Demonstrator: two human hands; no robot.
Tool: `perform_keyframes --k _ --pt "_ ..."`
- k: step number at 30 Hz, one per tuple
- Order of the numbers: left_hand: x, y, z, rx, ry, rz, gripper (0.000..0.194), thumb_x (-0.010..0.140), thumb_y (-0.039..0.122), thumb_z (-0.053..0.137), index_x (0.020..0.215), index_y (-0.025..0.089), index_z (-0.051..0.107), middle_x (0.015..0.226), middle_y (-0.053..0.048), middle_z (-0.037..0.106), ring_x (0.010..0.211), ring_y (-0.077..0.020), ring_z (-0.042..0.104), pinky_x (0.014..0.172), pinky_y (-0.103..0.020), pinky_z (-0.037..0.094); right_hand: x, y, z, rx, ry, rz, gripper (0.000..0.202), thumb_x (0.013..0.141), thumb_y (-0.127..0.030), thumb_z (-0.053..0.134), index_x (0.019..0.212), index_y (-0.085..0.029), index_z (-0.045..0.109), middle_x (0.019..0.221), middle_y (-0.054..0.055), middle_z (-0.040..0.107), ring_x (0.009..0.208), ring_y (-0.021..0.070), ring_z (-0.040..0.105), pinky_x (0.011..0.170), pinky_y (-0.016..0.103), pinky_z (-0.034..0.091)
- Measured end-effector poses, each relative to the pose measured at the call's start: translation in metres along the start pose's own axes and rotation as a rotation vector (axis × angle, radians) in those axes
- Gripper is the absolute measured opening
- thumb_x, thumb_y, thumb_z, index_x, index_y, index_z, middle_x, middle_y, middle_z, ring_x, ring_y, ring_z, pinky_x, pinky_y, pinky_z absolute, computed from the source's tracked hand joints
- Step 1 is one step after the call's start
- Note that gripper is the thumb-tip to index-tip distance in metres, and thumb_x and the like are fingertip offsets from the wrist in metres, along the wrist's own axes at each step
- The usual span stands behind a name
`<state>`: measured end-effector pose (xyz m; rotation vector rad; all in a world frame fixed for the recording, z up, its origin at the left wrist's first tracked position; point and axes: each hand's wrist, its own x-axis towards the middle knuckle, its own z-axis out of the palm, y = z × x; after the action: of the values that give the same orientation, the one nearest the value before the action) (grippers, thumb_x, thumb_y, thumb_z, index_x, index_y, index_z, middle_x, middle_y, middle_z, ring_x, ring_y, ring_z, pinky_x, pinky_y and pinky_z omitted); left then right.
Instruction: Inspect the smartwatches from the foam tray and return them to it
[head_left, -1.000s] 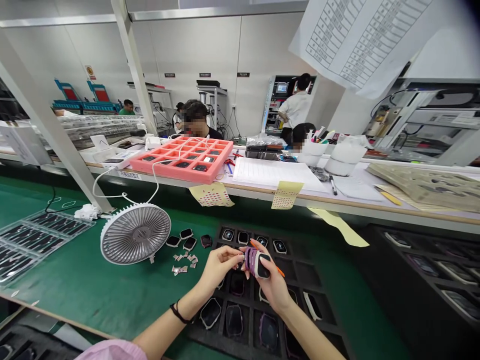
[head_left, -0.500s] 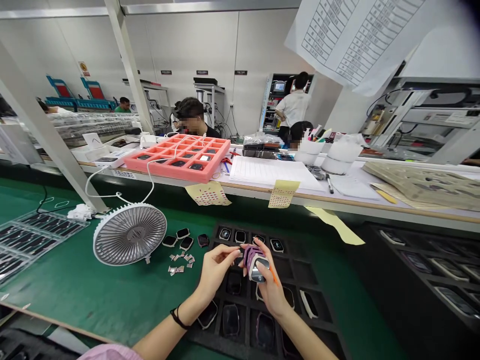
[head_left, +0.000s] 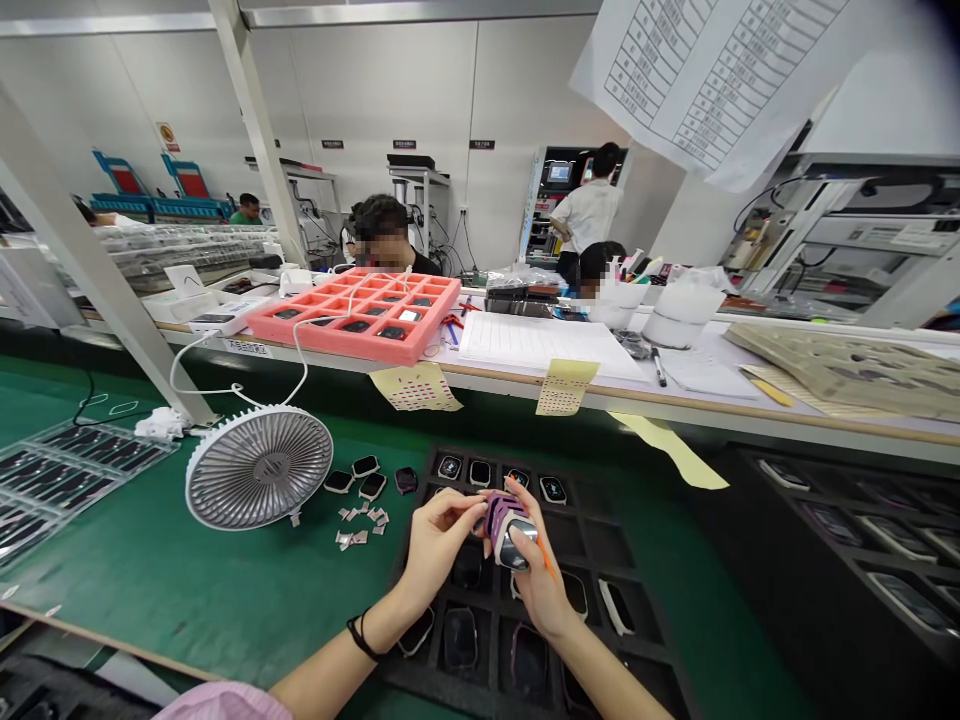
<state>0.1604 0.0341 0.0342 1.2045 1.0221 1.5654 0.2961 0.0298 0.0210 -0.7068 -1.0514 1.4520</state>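
Observation:
My right hand [head_left: 536, 565] is closed around a stack of smartwatch cases [head_left: 512, 530], purple ones behind a pale one with a glossy screen facing up. Something thin and orange [head_left: 545, 552] shows along that palm. My left hand [head_left: 442, 535] is pinched at the left edge of the stack, its fingertips touching or almost touching the purple case. What lies between those fingertips is too small to make out. Under both hands is a black compartment tray [head_left: 592, 515] with smartwatches in many slots, such as a pale-rimmed watch [head_left: 553, 489] in the back row.
Left of the tray lie several loose watches [head_left: 365, 466] and small pinkish tabs [head_left: 352, 540]. A white fan [head_left: 259, 468] stands farther left. Another watch tray [head_left: 847, 560] is at right. The raised shelf [head_left: 517, 380] carries a pink tray [head_left: 420, 350] and papers. Co-workers sit beyond.
My left hand has shifted slightly right and its fingertips have come in against the stack. The stack has turned a little in my right hand, which keeps its hold.

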Motion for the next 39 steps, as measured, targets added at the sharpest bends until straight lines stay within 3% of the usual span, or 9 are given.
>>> perform_keyframes --k 5,12,18,22,24,26,29,33,39 --pt "0.001 0.000 0.005 -0.127 -0.012 -0.105 0.018 0.069 0.030 0.076 0.074 0.014 0.071 0.070 0.000 0.059 0.057 -0.0088 0.054 0.057 -0.021 0.045 -0.001 0.003 -0.003 0.027 -0.010 0.005 0.052 0.079 -0.039 0.062 0.127 -0.030 0.046 0.127 0.003 0.053 0.121 0.0239 0.045 0.106 0.040 0.029" --pt "-0.014 -0.002 0.017 -0.622 -0.204 -0.521 0.053 0.064 0.047 0.078 0.104 0.016 0.062 0.080 -0.002 0.062 0.061 -0.0082 0.053 0.056 -0.018 0.042 -0.006 -0.002 -0.002 0.169 -0.105 0.027 0.055 0.075 -0.042 0.063 0.125 -0.026 0.049 0.120 0.007 0.056 0.112 0.0282 0.051 0.095 0.042 0.040" --pt "-0.020 -0.012 0.016 -0.681 -0.316 -0.525 0.050 0.066 0.050 0.076 0.097 0.014 0.062 0.053 0.006 0.045 0.046 -0.0058 0.045 0.050 -0.018 0.038 -0.010 -0.003 0.001 0.210 -0.156 0.102 0.060 0.072 -0.043 0.065 0.126 -0.027 0.046 0.108 0.007 0.061 0.090 0.0255 0.059 0.075 0.037 0.049" --pt "-0.006 -0.007 -0.015 -0.320 -0.429 -0.493 0.051 0.070 0.057 0.068 0.094 0.013 0.062 0.061 0.001 0.053 0.055 -0.0119 0.054 0.056 -0.025 0.046 -0.009 0.000 0.005 0.197 -0.129 0.175 0.052 0.076 -0.040 0.062 0.123 -0.026 0.048 0.100 0.006 0.063 0.075 0.0210 0.060 0.063 0.032 0.048" --pt "0.002 0.003 -0.044 0.114 -0.369 -0.326 0.038 0.077 0.048 0.064 0.096 0.015 0.063 0.085 -0.006 0.064 0.076 -0.0172 0.060 0.070 -0.029 0.048 -0.007 -0.002 0.007 0.184 -0.136 0.176 0.049 0.078 -0.038 0.061 0.123 -0.027 0.047 0.103 0.006 0.062 0.070 0.0192 0.059 0.059 0.031 0.047" --pt "0.007 0.013 -0.079 0.628 -0.266 -0.048 0.025 0.082 0.041 0.060 0.091 0.018 0.065 0.100 -0.008 0.065 0.096 -0.0220 0.057 0.084 -0.033 0.044 -0.005 -0.005 0.008 0.184 -0.136 0.166 0.047 0.079 -0.037 0.061 0.123 -0.027 0.047 0.105 0.007 0.061 0.069 0.0188 0.059 0.058 0.031 0.046" --pt "0.002 0.020 -0.129 1.135 -0.302 0.108 0.023 0.090 0.033 0.049 0.086 0.020 0.067 0.095 -0.006 0.068 0.094 -0.0235 0.058 0.084 -0.035 0.040 -0.003 -0.011 0.009 0.206 -0.101 0.165 0.045 0.080 -0.037 0.060 0.121 -0.027 0.048 0.104 0.007 0.062 0.068 0.0188 0.059 0.058 0.032 0.046" --pt "-0.016 0.008 -0.163 1.440 -0.366 0.207 0.021 0.091 0.028 0.048 0.097 0.020 0.066 0.105 -0.007 0.067 0.099 -0.0248 0.058 0.082 -0.035 0.039 -0.002 -0.012 0.011 0.238 -0.097 0.213 0.045 0.080 -0.037 0.059 0.122 -0.027 0.049 0.103 0.007 0.063 0.067 0.0192 0.058 0.058 0.032 0.045" --pt "-0.023 -0.021 -0.175 1.574 -0.432 0.382 0.033 0.096 0.018 0.034 0.090 0.017 0.066 0.095 -0.006 0.069 0.085 -0.0191 0.061 0.079 -0.032 0.040 -0.001 -0.008 0.012 0.311 -0.118 0.282 0.038 0.083 -0.035 0.055 0.119 -0.025 0.053 0.101 0.007 0.064 0.065 0.0182 0.058 0.058 0.032 0.044"
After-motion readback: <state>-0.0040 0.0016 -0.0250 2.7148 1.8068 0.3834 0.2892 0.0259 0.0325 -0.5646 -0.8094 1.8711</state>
